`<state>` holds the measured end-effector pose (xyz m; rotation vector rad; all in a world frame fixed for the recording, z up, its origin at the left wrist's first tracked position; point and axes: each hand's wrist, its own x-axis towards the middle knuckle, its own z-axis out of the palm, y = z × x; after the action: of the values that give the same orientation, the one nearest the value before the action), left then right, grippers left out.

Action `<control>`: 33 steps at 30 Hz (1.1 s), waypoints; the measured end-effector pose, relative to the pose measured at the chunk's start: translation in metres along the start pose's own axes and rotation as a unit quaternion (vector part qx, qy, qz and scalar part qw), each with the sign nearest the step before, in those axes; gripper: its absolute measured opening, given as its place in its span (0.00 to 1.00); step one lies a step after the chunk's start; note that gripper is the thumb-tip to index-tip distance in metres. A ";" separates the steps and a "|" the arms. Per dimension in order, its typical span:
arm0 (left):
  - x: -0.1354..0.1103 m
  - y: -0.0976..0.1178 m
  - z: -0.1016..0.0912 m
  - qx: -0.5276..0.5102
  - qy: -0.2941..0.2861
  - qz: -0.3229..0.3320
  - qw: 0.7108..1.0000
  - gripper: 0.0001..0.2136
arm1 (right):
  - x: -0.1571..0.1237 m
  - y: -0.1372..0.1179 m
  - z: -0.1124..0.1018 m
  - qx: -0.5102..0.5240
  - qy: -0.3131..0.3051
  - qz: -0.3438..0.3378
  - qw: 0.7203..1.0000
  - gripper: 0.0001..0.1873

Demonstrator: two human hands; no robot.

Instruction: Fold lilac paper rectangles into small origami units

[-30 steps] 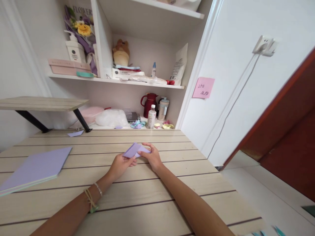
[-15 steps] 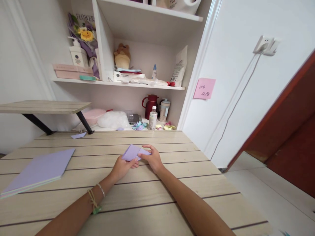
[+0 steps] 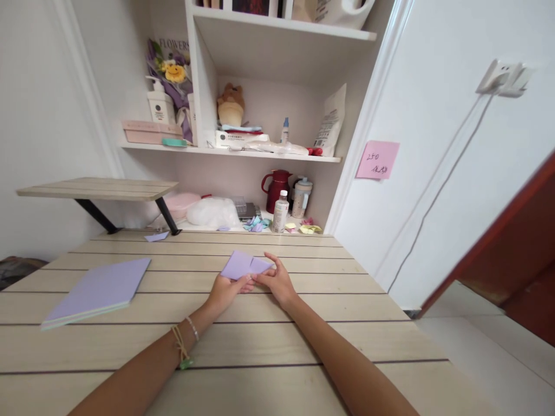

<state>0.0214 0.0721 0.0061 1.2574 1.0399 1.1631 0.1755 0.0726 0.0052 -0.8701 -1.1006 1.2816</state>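
A folded piece of purple paper is held up between my two hands, a little above the wooden table. My left hand grips its lower left edge, thumb on the near face and fingers behind. The thumb and fingers of my right hand pinch the lower right part, near a pointed flap, while its index finger is raised at the right. Some fingers are hidden behind the paper. To the left lies a stack of coloured paper with a purple sheet on top.
At the back left a raised wooden shelf stands on black legs, with a small purple paper scrap by them. Behind the table are a bottle, a red jug, a cup and folded paper pieces.
The view has swung slightly left, so things appear farther right. My right thumb has slid down to the paper's lower edge, uncovering more of its middle and the pointed flap.
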 end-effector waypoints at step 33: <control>0.003 0.005 -0.016 -0.092 0.065 0.067 0.991 0.11 | -0.001 0.010 -0.003 -0.060 -0.082 -0.006 0.995 0.22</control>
<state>0.0055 0.0768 0.0105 1.1299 0.9294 1.4265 0.1756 0.0735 -0.0051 -0.8574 -1.3208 1.3061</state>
